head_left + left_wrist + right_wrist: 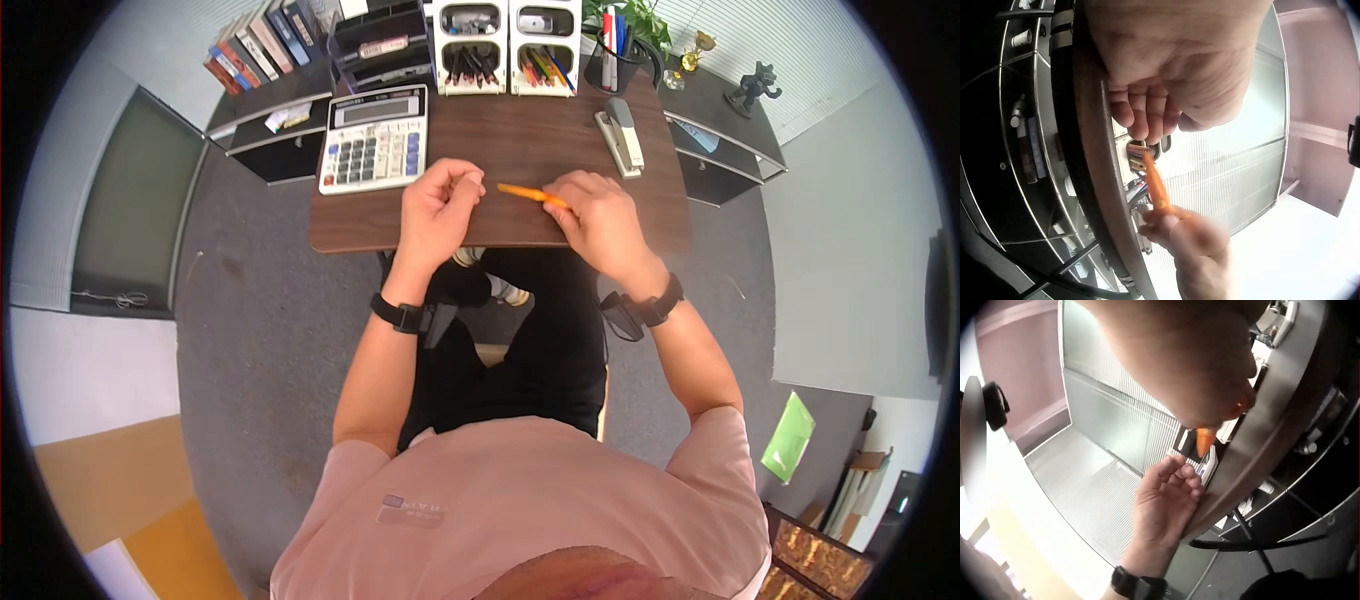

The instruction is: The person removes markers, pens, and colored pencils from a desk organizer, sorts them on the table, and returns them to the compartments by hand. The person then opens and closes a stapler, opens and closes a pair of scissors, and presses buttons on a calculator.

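Observation:
My right hand [603,222], over the right front of the desk, holds a slim orange pen-like stick [525,192] between thumb and fingers. Its tapered end points left, toward my other hand; the rest is hidden in the grip. In the right wrist view the orange tip [1205,441] shows below the palm. My left hand [437,212] is near the desk's front edge, just right of the calculator [375,140]. Its fingers [1138,115] are loosely bent, with the thumb near the index fingertip and nothing visible between them. A small gap separates this hand from the orange tip.
A stapler [619,138] lies at the desk's right. Along the back stand white organizers [507,50] with pencils, a dark rack [385,45] and a pen cup [606,72]. The desk's front edge [350,247] runs below my wrists.

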A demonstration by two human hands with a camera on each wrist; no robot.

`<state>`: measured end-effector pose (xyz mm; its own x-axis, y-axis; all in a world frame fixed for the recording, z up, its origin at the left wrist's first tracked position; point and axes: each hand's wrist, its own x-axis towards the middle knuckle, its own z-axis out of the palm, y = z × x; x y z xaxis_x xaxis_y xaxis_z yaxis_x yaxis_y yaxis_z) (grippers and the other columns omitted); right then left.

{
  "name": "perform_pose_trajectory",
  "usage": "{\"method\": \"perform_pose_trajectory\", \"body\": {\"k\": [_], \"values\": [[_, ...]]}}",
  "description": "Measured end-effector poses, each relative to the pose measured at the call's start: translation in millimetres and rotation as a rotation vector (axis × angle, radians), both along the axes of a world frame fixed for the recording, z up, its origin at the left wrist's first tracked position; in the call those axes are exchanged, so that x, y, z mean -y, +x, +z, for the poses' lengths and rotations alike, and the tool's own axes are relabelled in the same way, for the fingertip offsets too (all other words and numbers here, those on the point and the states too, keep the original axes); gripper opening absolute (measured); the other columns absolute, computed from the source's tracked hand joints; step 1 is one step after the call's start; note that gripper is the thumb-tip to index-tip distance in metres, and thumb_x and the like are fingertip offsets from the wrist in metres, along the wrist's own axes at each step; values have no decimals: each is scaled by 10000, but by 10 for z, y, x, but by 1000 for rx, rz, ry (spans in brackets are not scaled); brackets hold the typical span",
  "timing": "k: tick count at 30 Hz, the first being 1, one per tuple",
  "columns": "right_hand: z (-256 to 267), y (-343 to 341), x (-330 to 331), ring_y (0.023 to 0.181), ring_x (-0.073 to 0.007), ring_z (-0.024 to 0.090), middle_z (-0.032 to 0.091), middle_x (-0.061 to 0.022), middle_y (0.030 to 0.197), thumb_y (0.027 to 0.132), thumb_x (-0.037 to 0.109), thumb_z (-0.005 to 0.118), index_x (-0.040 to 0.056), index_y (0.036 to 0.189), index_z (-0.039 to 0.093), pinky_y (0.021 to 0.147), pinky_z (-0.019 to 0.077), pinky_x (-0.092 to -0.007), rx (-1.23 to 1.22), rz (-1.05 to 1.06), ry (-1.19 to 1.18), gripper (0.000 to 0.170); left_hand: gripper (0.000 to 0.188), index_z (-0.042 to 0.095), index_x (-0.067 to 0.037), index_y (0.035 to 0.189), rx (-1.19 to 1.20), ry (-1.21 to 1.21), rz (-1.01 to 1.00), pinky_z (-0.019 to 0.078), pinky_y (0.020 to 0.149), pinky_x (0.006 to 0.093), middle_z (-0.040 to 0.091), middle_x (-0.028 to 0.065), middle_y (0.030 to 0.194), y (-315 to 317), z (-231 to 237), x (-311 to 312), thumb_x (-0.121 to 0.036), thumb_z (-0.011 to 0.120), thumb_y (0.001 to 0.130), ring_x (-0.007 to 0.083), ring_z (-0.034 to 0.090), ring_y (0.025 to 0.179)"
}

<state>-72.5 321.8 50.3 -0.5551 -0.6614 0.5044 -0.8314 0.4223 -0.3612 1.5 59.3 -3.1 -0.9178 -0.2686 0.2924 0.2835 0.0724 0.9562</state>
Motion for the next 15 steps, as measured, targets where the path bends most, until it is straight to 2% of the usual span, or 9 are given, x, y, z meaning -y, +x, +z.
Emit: {"method": "perform_pose_trajectory", "body": {"k": [1,2,5,7,9,10,11,14,15], "values": [[2,-34,12,1087,-373,781,830,-119,1169,1040,180,819,62,1121,819,929,599,-503,-27,-9,97,144,128,772,7,1205,6,-9,14,583,847,262,792,33,1011,1,6,-6,-92,700,1168,85,700,902],[17,-60,28,1087,-373,781,830,-119,1169,1040,180,819,62,1121,819,929,599,-503,-34,-14,75,144,123,769,5,1209,-4,-1,15,586,849,262,792,31,1001,-7,13,-25,-89,705,1164,85,702,903],[128,-28,120,1061,-401,776,819,-135,1138,1037,211,814,56,1075,785,882,597,-526,98,-17,65,162,183,761,-18,1273,-76,-102,70,569,871,275,778,34,1138,-36,39,-64,-68,749,1097,101,703,981],[228,-1,203,1011,-442,771,805,-158,1073,1032,205,806,55,1072,763,842,604,-539,300,-39,110,162,355,739,-42,1398,-199,-382,75,576,1005,360,749,121,1330,-2,199,-86,-56,748,1043,260,714,1182],[153,-43,284,982,-454,770,801,-170,1049,1034,195,805,57,1099,762,826,606,-545,293,17,32,159,353,734,-33,1399,-192,-459,48,568,1071,418,765,154,1322,32,214,-163,-75,727,1049,346,727,1210],[121,-71,327,952,-467,768,797,-181,1025,1036,185,804,59,1126,761,810,608,-551,290,67,-28,161,330,736,-37,1406,-300,-684,34,543,1137,468,776,162,1334,13,238,-136,-62,711,1078,370,724,1277],[104,-90,366,952,-467,768,797,-181,1025,1036,185,804,59,1126,761,810,608,-551,280,82,-32,161,313,741,-34,1386,-276,-738,-16,537,1131,508,792,173,1282,38,254,-153,-73,713,1077,415,719,1257],[45,-81,459,958,-421,807,820,-200,1097,988,109,870,43,1234,724,837,645,-469,402,110,-167,293,284,749,-28,1374,-202,-718,61,579,1041,481,802,168,1245,146,230,-226,-99,716,1100,392,749,1172],[10,-73,485,958,-421,807,820,-200,1097,988,109,870,43,1234,724,837,645,-469,398,125,-165,293,280,747,-20,1377,-142,-672,66,592,985,443,809,168,1215,185,236,-217,-114,720,1114,355,769,1108]]}}
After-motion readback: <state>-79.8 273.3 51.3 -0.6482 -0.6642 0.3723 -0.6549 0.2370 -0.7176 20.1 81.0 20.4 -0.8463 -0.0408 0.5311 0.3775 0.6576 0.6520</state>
